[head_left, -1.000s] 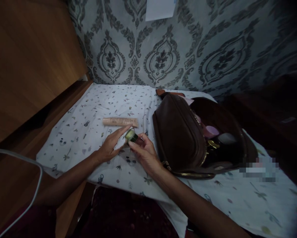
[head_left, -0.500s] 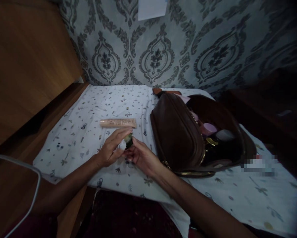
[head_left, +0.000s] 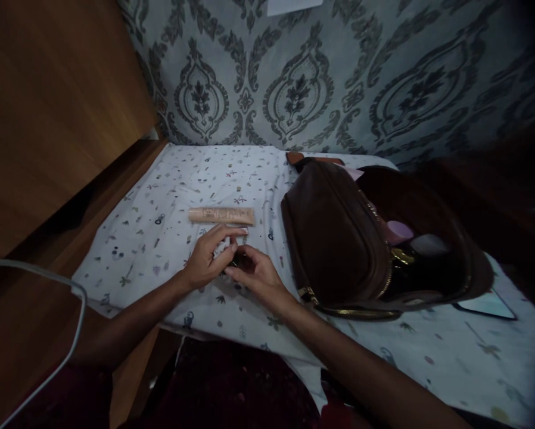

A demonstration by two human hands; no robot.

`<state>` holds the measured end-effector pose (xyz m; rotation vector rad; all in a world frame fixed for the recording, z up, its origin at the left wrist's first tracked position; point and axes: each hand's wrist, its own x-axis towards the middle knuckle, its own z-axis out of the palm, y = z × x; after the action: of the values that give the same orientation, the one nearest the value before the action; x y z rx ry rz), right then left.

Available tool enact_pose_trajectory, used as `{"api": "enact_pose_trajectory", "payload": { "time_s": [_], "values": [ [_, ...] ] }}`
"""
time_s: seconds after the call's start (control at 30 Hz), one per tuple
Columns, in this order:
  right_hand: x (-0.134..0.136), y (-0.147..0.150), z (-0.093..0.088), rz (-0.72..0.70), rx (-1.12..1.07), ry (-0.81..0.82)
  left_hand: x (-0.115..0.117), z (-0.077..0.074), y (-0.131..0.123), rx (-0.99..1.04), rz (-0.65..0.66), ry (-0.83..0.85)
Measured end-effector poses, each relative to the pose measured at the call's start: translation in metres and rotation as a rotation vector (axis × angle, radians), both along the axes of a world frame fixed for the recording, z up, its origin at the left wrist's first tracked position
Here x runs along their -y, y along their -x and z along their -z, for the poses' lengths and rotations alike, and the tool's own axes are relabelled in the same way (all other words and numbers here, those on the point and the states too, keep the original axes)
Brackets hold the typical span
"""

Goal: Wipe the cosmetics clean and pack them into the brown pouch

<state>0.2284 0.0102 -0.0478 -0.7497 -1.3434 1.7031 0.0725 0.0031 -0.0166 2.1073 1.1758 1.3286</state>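
Both of my hands meet above the patterned sheet, in front of the bag. My right hand (head_left: 262,275) is closed around a small dark container (head_left: 239,260), greenish black and mostly covered by fingers. A crumpled white wad, like tissue or cotton, (head_left: 221,245) shows between the thumb and fingers of my left hand (head_left: 207,257). That hand's fingertips reach over the container's top; the exact contact is hidden. Just beyond them lies a beige squeeze tube (head_left: 220,215), flat on the sheet and touched by neither hand.
A brown leather bag (head_left: 330,238) gapes unzipped at the right, with a pink-capped item (head_left: 399,232) and other items inside. Beside it lies a flat pale-screened object (head_left: 491,305). A wooden cabinet (head_left: 62,107) borders the left, and a white cable (head_left: 77,292) loops near my left arm.
My left thumb and fingers have shifted over the top of the small container, and my right hand has turned, hiding more of it. The view has shifted slightly; the tube stays put.
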Motion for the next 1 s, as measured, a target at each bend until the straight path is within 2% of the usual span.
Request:
{"api": "enact_pose_trajectory", "payload": {
  "time_s": [0.1,0.2,0.3,0.4,0.53,0.63,0.73,0.87,1.0],
  "values": [
    [0.000,0.001,0.006,0.172,0.135,-0.260,0.000,0.003,-0.003,0.025,-0.068,0.092],
    [0.000,-0.005,0.008,0.237,0.250,-0.535,0.000,0.002,-0.005,0.077,-0.112,0.195],
    [0.002,-0.012,0.008,0.238,0.368,-0.772,-0.001,0.000,-0.004,0.155,-0.077,0.386],
    [0.003,-0.016,0.008,0.230,0.457,-0.921,-0.004,0.001,-0.001,0.280,0.021,0.649],
    [0.004,-0.017,0.007,0.187,0.434,-0.976,-0.007,0.001,0.005,0.433,0.088,0.830],
    [0.005,-0.018,0.004,0.171,0.382,-0.973,-0.007,-0.004,0.008,0.512,0.151,0.962],
    [0.006,-0.018,0.001,0.194,0.350,-0.972,-0.006,-0.008,0.007,0.548,0.197,1.024],
    [0.006,-0.014,0.001,0.220,0.335,-0.935,-0.007,-0.001,0.004,0.551,0.081,0.919],
    [0.005,-0.011,0.002,0.193,0.386,-0.912,-0.008,0.010,0.003,0.372,0.025,0.659]
  ]
}}
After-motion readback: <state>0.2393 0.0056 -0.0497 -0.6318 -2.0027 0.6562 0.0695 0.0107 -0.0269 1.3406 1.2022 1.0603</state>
